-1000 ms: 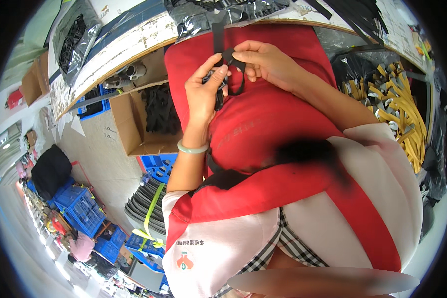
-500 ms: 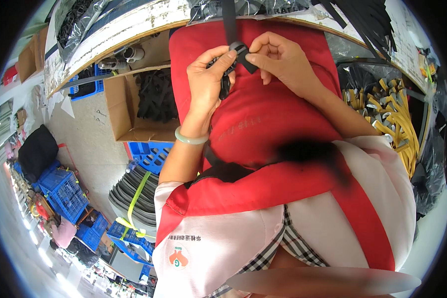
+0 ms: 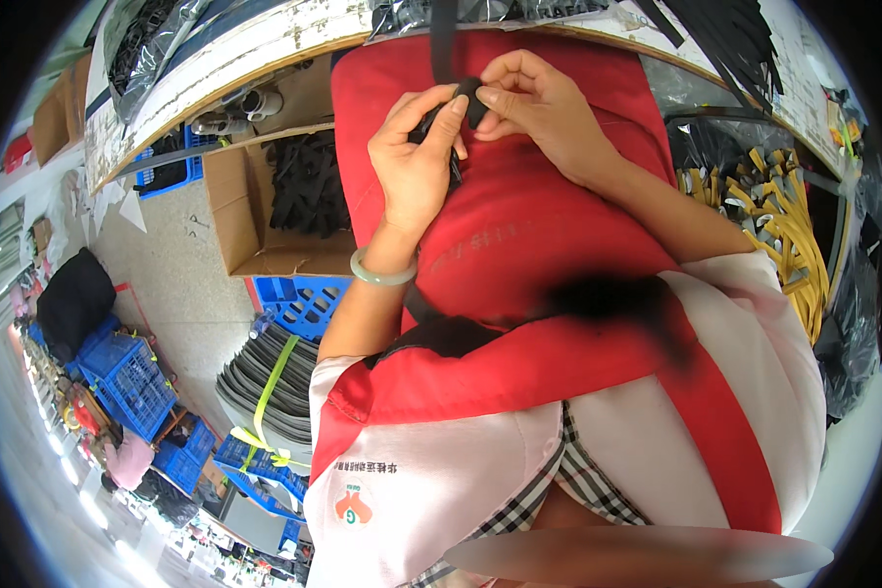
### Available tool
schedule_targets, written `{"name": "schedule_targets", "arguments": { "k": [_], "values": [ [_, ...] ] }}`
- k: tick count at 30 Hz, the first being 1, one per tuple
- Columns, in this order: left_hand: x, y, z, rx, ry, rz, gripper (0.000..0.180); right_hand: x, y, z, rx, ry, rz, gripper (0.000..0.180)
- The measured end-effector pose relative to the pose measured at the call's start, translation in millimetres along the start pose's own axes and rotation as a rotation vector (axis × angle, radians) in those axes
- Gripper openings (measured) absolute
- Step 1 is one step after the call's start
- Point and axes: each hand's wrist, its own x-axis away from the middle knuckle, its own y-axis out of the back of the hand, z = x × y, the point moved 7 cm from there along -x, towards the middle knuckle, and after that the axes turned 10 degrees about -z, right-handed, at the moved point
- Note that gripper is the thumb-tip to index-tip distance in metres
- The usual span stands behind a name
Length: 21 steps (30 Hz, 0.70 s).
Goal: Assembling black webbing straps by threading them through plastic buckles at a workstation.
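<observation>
A black webbing strap [image 3: 444, 44] comes down from the table edge to my hands, above the red apron on my lap. Pinched between the thumb and fingers of my left hand [image 3: 414, 157] is a small black buckle, mostly hidden by the fingers, with more dark pieces under the palm. My right hand [image 3: 544, 108] is closed on the strap's short end [image 3: 470, 96], which bends over at the buckle. The fingertips of both hands nearly meet there. How the strap runs through the buckle is hidden.
The worktable [image 3: 314, 24] curves across the front. An open cardboard box [image 3: 227, 211] of black straps stands left, near a blue crate [image 3: 309, 306] and a bundle of dark strips [image 3: 265, 377] tied with yellow-green band. Yellow-and-grey straps [image 3: 789, 230] hang at right.
The strap end, which hung down flat from the buckle, is now bent up between my fingers. My right hand has shifted slightly left and up, closer to my left hand.
</observation>
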Motion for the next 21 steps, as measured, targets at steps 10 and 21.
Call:
{"name": "schedule_targets", "arguments": {
  "k": [10, 21],
  "values": [
    [13, 43, -13, -0.097, 0.306, 0.234, 0.013, -16, -22, -16, 0.095, -0.270, 0.363, 0.021],
    [26, 188, -74, -0.326, 0.062, -0.459, 0.026, -4, -63, -9, 0.394, -0.127, 0.505, 0.022]
  ]
}}
